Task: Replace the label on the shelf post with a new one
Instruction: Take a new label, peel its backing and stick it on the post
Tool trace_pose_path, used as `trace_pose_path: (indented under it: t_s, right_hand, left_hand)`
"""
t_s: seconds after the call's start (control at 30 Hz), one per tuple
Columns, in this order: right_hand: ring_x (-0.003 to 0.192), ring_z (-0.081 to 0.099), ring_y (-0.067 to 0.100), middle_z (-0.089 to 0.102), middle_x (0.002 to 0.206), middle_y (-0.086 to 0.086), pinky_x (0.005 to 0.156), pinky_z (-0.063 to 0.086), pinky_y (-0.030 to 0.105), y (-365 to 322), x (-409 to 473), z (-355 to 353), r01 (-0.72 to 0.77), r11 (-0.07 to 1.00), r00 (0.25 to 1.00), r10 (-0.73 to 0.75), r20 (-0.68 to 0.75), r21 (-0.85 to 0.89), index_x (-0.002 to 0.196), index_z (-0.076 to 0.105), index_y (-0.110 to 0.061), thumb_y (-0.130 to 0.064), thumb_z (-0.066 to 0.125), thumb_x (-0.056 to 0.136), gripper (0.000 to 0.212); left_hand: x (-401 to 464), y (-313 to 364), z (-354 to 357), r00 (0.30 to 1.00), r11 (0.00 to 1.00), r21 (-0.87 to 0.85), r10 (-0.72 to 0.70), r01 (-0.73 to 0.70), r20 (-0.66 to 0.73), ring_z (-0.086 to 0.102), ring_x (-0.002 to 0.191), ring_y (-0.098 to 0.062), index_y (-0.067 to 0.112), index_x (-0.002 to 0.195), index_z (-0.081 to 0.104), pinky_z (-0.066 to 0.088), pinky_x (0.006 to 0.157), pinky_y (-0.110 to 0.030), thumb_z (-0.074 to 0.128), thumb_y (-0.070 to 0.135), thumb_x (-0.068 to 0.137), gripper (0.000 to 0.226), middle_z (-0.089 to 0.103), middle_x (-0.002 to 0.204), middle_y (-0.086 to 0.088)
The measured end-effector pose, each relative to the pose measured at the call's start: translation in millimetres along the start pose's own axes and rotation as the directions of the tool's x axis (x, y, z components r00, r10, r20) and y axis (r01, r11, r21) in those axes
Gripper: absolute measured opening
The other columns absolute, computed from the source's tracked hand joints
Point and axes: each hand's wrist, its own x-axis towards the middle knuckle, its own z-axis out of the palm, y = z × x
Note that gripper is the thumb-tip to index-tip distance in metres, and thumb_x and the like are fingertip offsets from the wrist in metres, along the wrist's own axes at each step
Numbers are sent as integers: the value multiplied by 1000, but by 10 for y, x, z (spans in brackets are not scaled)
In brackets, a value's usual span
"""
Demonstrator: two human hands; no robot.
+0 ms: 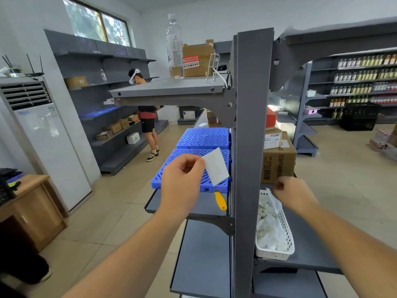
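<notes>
The grey shelf post (251,125) rises in the middle of the view, and its facing side looks bare. Left of the post, my left hand (182,183) pinches a white rectangular label (216,166) by its left edge and holds it tilted. On the right side of the post, my right hand (294,194) pinches a thin translucent strip of paper (274,197) above a white basket (285,233) full of crumpled scraps.
A yellow-handled scraper (220,201) lies on the left shelf below blue plastic grids (204,138). A cardboard box (277,162) stands on the right shelf. A water bottle (174,46) stands on the top shelf. Another person (147,117) works at the far left shelving.
</notes>
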Motion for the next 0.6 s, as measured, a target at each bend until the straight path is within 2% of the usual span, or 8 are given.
trace_pose_path:
  t_s: [0.13,0.2,0.33,0.47,0.6]
  right_hand:
    - [71,59,20,63,73,-5,54,39,27,-47,-25,-26,7,999,1000,-6,-11,37,72,60,-23,-22,68,89,19]
    - [69,59,21,63,71,-4,54,41,28,-54,-24,-24,4,999,1000,-3,-23,46,69,58,-23,-21,64,92,23]
    - [66,58,22,63,69,1,52,40,27,-42,-12,-21,9,999,999,-7,-48,51,74,67,-12,-24,57,99,30]
    - [72,60,24,66,75,2,55,40,28,-52,-21,-30,12,996,998,-7,-66,83,76,66,-18,-25,61,97,22]
    - [68,61,20,71,75,3,52,41,26,-61,-28,-39,9,991,995,4,-97,130,80,71,-13,-25,58,98,25]
  left_hand:
    - [-5,6,-5,1000,1000,11,-18,18,3,60,65,18,30,82,72,60,67,-41,67,24,99,19,72,85,19]
    - [-5,6,-15,1000,1000,15,-23,23,5,59,64,18,31,81,72,61,69,-44,67,24,99,19,72,85,18]
    - [-5,12,-40,1000,1000,16,-20,20,6,61,67,15,30,82,72,62,69,-47,67,25,99,19,73,85,17]
    - [-3,12,-42,1000,1000,19,-17,17,6,61,68,14,29,83,72,61,68,-45,67,24,99,18,73,85,16]
    - [-5,45,-19,1000,1000,14,-10,10,9,60,66,13,29,82,73,58,67,-36,67,22,99,19,72,83,15]
